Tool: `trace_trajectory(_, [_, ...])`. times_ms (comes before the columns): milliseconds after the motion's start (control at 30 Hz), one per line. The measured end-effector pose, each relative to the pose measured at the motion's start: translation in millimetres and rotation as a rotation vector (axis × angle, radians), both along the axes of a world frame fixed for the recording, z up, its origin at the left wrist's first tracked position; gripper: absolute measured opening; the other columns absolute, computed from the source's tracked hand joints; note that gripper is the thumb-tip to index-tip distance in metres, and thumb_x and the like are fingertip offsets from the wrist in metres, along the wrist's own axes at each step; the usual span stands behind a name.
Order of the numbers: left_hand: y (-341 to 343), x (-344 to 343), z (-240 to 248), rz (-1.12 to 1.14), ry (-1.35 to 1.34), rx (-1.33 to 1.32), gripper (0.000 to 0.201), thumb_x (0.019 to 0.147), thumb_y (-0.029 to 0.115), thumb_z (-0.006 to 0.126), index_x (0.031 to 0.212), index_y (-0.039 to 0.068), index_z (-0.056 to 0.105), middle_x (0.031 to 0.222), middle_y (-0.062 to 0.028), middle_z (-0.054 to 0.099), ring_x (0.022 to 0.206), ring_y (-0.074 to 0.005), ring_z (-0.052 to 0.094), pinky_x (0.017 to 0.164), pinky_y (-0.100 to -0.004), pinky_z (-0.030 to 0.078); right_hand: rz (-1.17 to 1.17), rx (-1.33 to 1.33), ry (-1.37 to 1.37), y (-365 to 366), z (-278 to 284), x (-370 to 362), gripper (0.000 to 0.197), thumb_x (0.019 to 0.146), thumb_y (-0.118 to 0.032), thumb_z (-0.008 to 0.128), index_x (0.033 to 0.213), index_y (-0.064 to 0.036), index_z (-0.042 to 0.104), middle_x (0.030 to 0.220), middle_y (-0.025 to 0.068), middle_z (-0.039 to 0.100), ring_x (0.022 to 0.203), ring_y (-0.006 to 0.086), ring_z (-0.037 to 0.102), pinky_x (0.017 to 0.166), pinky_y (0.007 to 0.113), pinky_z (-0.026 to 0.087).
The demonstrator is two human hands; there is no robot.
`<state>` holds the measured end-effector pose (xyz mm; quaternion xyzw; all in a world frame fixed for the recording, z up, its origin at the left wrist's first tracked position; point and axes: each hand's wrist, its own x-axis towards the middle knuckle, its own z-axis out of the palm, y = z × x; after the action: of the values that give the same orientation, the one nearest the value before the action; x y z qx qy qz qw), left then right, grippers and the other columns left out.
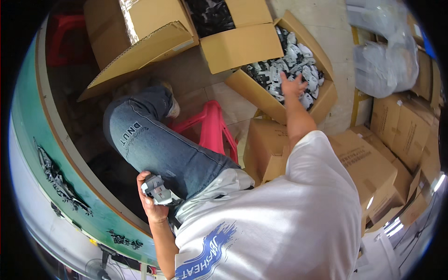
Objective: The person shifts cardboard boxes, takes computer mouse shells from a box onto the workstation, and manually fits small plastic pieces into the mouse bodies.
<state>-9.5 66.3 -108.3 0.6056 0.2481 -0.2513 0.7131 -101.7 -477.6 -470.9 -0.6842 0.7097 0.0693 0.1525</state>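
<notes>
My left hand (153, 209) is beside my thigh, closed around a light grey and white plastic part (158, 190), perhaps more than one stacked together. My right arm stretches out to an open cardboard box (263, 98). There my right hand (293, 87) has its fingers spread over a heap of white, grey and black plastic parts (273, 72). The fingertips are over or touching the top parts, and nothing is gripped in them that I can see.
Another open box (242, 46) holds dark pieces, beside a large carton (112, 28). A pink plastic stool (212, 126) stands near my leg. Closed cartons (368, 168) and clear plastic bags (385, 65) are at right. Dark part clusters (58, 182) lie on the green tabletop (88, 196) at left.
</notes>
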Motion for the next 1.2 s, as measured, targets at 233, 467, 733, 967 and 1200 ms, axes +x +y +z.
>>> trace_trajectory(233, [-9.3, 12.7, -10.2, 0.012, 0.105, 0.014, 0.102, 0.065, 0.063, 0.097, 0.136, 0.006, 0.049, 0.106, -0.0036, 0.059, 0.093, -0.0136, 0.067, 0.079, -0.0268, 0.061, 0.362, 0.496, 0.336, -70.5, -25.9, -3.9, 0.143, 0.065, -0.082, 0.084, 0.173, -0.0382, 0.0, 0.178, 0.0186, -0.014, 0.161, 0.0551, -0.001, 0.127, 0.065, 0.019])
trace_trajectory(467, [-11.4, 18.4, 1.3, 0.053, 0.111, 0.025, 0.105, 0.061, 0.063, 0.099, 0.133, 0.006, 0.05, 0.105, -0.0051, 0.059, 0.089, -0.0145, 0.069, 0.076, -0.0265, 0.062, 0.573, 0.392, 0.335, -59.1, -22.5, 12.7, 0.137, 0.066, -0.08, 0.084, 0.171, -0.0198, 0.02, 0.173, 0.0232, 0.017, 0.154, 0.0531, 0.021, 0.125, 0.061, 0.026])
trace_trajectory(733, [1.5, 17.3, -2.7, 0.004, 0.127, -0.029, 0.103, 0.059, 0.06, 0.101, 0.132, 0.007, 0.052, 0.107, -0.005, 0.061, 0.089, -0.0149, 0.069, 0.079, -0.0269, 0.062, 0.631, 0.399, 0.244, -44.4, -22.0, -0.8, 0.119, 0.075, -0.067, 0.085, 0.165, -0.0116, 0.031, 0.161, 0.0251, 0.048, 0.149, 0.0374, 0.045, 0.126, 0.052, 0.023])
trace_trajectory(967, [-15.8, 23.6, -0.8, -0.053, 0.096, -0.044, 0.095, 0.066, 0.062, 0.097, 0.131, 0.01, 0.052, 0.103, -0.0007, 0.061, 0.093, -0.0128, 0.067, 0.082, -0.0267, 0.059, 0.578, 0.273, 0.042, -36.1, -3.8, -20.3, 0.105, 0.075, -0.055, 0.089, 0.153, 0.0003, 0.044, 0.149, 0.026, 0.058, 0.144, 0.0436, 0.047, 0.126, 0.049, 0.025])
trace_trajectory(1200, [-11.5, 21.7, 14.6, -0.039, -0.004, -0.03, 0.097, 0.065, 0.075, 0.09, 0.128, 0.011, 0.053, 0.102, -0.0023, 0.066, 0.09, -0.014, 0.069, 0.075, -0.0301, 0.06, 0.436, 0.089, -0.216, -92.2, 31.0, -40.3, 0.121, 0.074, -0.056, 0.092, 0.157, 0.0121, 0.036, 0.159, 0.0334, 0.045, 0.151, 0.0454, 0.042, 0.126, 0.05, 0.033])
